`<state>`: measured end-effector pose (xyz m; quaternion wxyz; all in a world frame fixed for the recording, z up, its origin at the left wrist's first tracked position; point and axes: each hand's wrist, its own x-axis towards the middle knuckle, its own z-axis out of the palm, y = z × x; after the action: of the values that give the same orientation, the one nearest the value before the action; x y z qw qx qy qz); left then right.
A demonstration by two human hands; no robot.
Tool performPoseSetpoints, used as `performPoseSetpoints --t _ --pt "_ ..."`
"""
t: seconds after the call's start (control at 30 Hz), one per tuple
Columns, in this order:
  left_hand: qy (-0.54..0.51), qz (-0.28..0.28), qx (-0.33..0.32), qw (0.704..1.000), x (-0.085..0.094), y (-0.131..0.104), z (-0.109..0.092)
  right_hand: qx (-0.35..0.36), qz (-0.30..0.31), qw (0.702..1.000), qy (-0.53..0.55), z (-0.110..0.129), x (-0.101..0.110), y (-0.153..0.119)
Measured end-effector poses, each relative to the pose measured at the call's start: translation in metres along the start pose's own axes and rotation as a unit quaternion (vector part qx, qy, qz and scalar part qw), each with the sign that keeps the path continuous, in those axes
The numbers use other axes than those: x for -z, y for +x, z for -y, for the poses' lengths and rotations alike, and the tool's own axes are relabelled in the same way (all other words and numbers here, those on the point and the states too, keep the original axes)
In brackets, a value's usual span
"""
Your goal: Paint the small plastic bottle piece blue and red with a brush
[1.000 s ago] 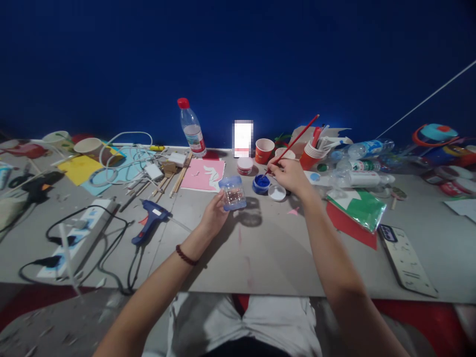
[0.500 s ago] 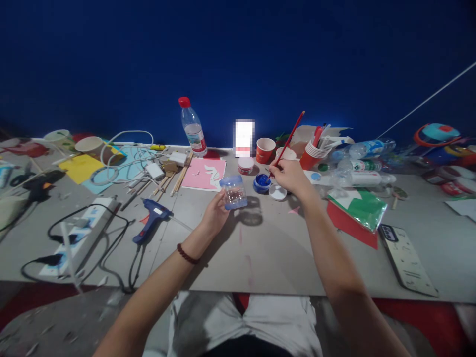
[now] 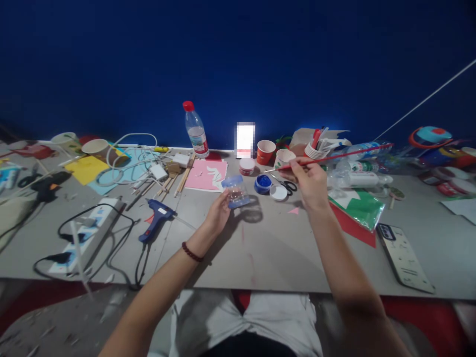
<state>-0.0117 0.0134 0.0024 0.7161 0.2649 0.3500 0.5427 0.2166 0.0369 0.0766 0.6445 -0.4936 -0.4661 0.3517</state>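
Note:
My left hand point(image 3: 218, 213) is closed on a clear plastic container point(image 3: 237, 192) with blue-coloured ends, tilted just above the table. In my right hand point(image 3: 311, 183) is a thin paintbrush point(image 3: 344, 155) with a red handle, lying nearly level. Its tip points left, above and apart from an uncapped jar of blue paint point(image 3: 263, 184). A white lid point(image 3: 278, 192) lies beside that jar, and black-handled scissors point(image 3: 291, 187) are partly visible behind it. Another small jar point(image 3: 247, 167) stands farther back.
Paper cups point(image 3: 266, 151) stand at the back. Left are a blue glue gun point(image 3: 157, 218), a power strip point(image 3: 89, 233), pink paper point(image 3: 201, 174) and a red-capped bottle point(image 3: 196, 131). Right are plastic bottles point(image 3: 362, 179), green and red sheets point(image 3: 357, 210) and a phone point(image 3: 405, 258).
My right hand has lifted the paintbrush out of the blue paint jar and moved right, swinging the brush from steep to nearly level. The left hand still holds the container.

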Motion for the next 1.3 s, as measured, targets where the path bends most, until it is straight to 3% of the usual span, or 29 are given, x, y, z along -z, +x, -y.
performPoseSetpoints --t 0.27,0.4,0.7,0.97,1.17,1.3 --pt "0.053 -0.035 -0.060 0.996 0.004 0.002 0.002 -0.027 0.031 0.996 0.078 -0.018 -0.008 -0.069" --pt "0.071 -0.074 -0.061 0.993 0.003 0.002 0.002 -0.011 0.095 0.993 0.075 -0.016 -0.014 -0.086" --pt "0.069 -0.103 -0.086 0.989 0.000 0.002 0.001 0.032 0.143 0.986 0.081 -0.029 -0.017 -0.093" --pt "0.059 -0.099 -0.086 0.990 0.000 0.001 0.003 0.082 0.127 0.989 -0.007 -0.030 -0.023 -0.097" --pt "0.049 -0.105 -0.088 0.989 0.001 0.002 0.002 0.145 0.104 0.982 -0.063 -0.031 -0.018 -0.096" --pt "0.042 -0.100 -0.088 0.990 0.002 0.004 0.002 0.150 0.087 0.982 -0.071 -0.036 -0.015 -0.095"
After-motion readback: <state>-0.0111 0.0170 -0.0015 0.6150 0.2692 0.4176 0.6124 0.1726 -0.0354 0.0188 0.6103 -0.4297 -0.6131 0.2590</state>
